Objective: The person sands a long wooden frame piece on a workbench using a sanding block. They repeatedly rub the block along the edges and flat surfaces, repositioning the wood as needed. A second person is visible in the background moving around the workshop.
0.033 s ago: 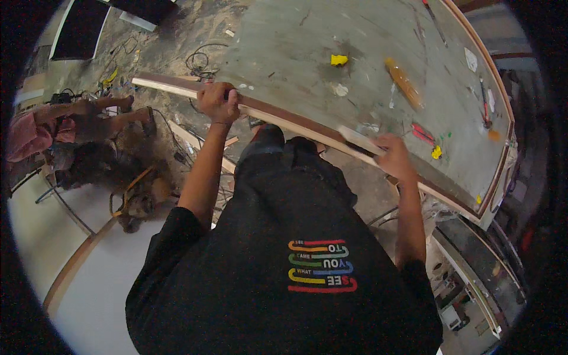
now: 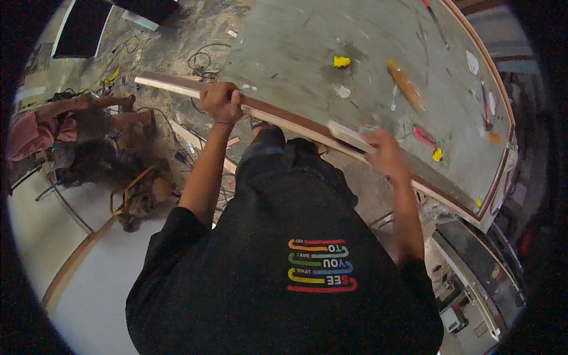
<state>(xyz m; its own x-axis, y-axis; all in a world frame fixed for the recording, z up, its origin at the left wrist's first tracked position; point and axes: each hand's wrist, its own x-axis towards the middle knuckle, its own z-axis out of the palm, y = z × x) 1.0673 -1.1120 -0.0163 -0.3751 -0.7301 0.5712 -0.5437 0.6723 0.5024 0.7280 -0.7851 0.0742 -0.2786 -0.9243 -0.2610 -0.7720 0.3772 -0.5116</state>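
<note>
A long, narrow wooden strip (image 2: 286, 120) with a reddish-brown upper face and a pale edge lies along the near side of a large grey-green tabletop. My left hand (image 2: 222, 102) is closed around the strip, and the strip's left end juts out beyond it. Farther right, my right hand (image 2: 386, 152) grips a pale flat block (image 2: 350, 136) with a dark underside, which looks like a sanding block. The block lies lengthwise over the strip. Motion smears the right hand a little, and its palm side is hidden.
On the tabletop (image 2: 290, 53) lie a yellow lump (image 2: 341, 61), an orange-brown bottle (image 2: 405, 86), and a red-handled tool (image 2: 423, 135). Another person's legs (image 2: 83, 109) show at the left. Cables (image 2: 201, 59) and wood scraps (image 2: 188, 135) litter the floor.
My right hand has slid a short way left along the strip with the pale block. The left hand keeps its hold on the strip.
</note>
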